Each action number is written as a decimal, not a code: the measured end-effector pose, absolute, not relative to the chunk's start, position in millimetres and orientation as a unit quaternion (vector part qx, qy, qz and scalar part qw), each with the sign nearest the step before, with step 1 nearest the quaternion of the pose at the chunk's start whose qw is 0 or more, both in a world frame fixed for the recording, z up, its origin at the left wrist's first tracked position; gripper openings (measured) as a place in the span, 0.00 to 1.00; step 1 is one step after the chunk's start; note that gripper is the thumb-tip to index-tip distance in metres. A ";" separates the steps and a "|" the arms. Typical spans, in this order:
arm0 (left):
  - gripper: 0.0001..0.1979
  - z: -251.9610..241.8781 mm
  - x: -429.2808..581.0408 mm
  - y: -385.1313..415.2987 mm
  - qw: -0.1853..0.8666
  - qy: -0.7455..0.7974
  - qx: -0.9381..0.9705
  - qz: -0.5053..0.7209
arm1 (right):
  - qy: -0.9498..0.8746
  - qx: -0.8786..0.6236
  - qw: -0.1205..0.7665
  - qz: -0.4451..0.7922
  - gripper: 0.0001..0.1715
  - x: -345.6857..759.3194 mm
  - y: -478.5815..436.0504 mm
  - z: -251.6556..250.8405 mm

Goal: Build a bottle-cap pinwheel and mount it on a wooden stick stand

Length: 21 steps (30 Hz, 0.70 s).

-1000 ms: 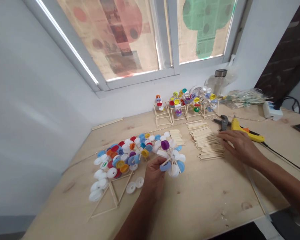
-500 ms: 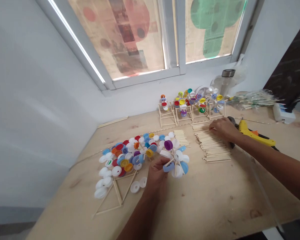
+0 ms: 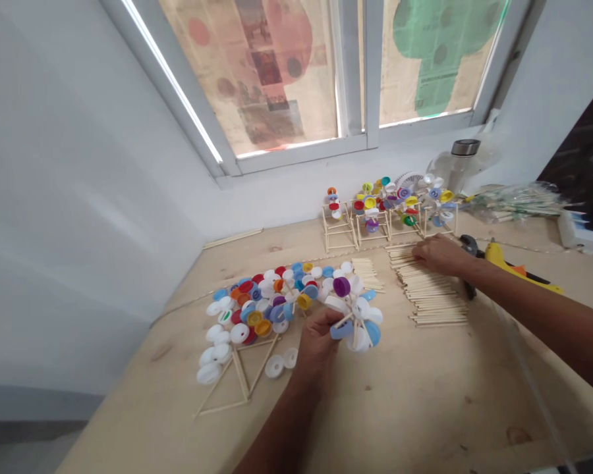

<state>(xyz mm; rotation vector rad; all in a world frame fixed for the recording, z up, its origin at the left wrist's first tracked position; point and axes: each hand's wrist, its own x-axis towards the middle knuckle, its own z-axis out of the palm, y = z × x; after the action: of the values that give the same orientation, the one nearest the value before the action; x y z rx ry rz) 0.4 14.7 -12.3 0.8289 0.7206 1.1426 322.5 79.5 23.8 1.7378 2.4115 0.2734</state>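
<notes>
My left hand (image 3: 317, 342) is closed around a small wheel of bottle caps on wooden sticks (image 3: 354, 315), held just above the plywood table (image 3: 415, 401). White, blue and purple caps ring the wheel. My right hand (image 3: 439, 255) reaches across to the far end of a row of short wooden sticks (image 3: 432, 295) and rests on them, fingers curled down; whether it grips a stick is hidden. A heap of loose coloured bottle caps (image 3: 267, 306) lies just left of the wheel.
Several finished cap-and-stick models (image 3: 390, 210) stand in a row under the window. A yellow glue gun (image 3: 516, 273) and pliers lie right of the sticks. A stick triangle (image 3: 237, 382) lies by the caps. A jar (image 3: 462, 164), bagged sticks and a power strip (image 3: 578, 234) sit at the back right.
My right hand has moved away from me and to the left, from the near side of the stick row to its far end. My left hand keeps holding the cap wheel.
</notes>
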 end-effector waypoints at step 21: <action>0.16 -5.2 1.1 10.3 0.700 0.344 0.348 0.520 | 0.840 0.519 0.121 0.099 0.09 322.5 91.6 24.8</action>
<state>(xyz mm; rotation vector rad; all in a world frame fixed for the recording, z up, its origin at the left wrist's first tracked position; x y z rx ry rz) 1.1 10.3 -5.2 0.7761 0.7663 1.1595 322.5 91.6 24.8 1.5168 2.4533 0.2879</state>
